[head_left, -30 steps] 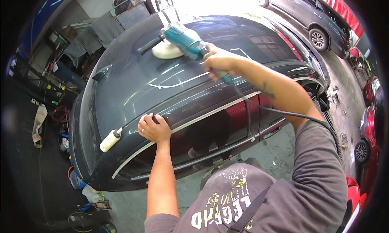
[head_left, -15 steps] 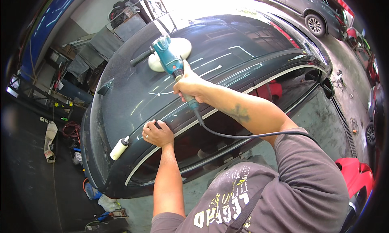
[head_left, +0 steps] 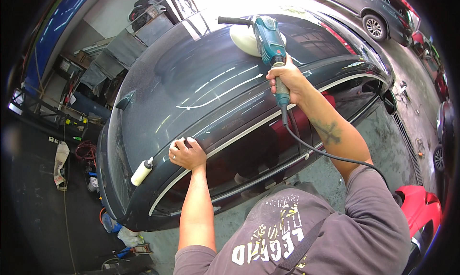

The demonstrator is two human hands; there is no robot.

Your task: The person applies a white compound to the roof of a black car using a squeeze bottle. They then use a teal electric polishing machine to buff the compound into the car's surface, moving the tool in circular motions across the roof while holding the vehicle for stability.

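Note:
My right hand (head_left: 286,81) is wrapped round the rear grip of a teal rotary polisher (head_left: 269,38). Its side handle points left with no hand on it. The white round pad (head_left: 245,39) under the polisher's head lies against the dark car roof (head_left: 191,83), toward the far side. A pale streak of compound (head_left: 218,99) curves across the paint. My left hand (head_left: 188,154) rests on the near roof edge, fingers bent and somewhat apart, with nothing seen in it. Just left of it, a bottle of pale liquid (head_left: 142,173) with a nozzle lies on the roof.
The polisher's black cord (head_left: 330,156) runs past the side window and over my right arm. A fin antenna (head_left: 125,100) stands up at the roof's left end. Boxes and clutter (head_left: 120,47) sit at the back left; a grey car (head_left: 364,7) is parked far right.
My right hand has carried the polisher to the right and farther away across the roof, its side handle swinging round. More of the compound streak shows. My left hand has stayed almost still.

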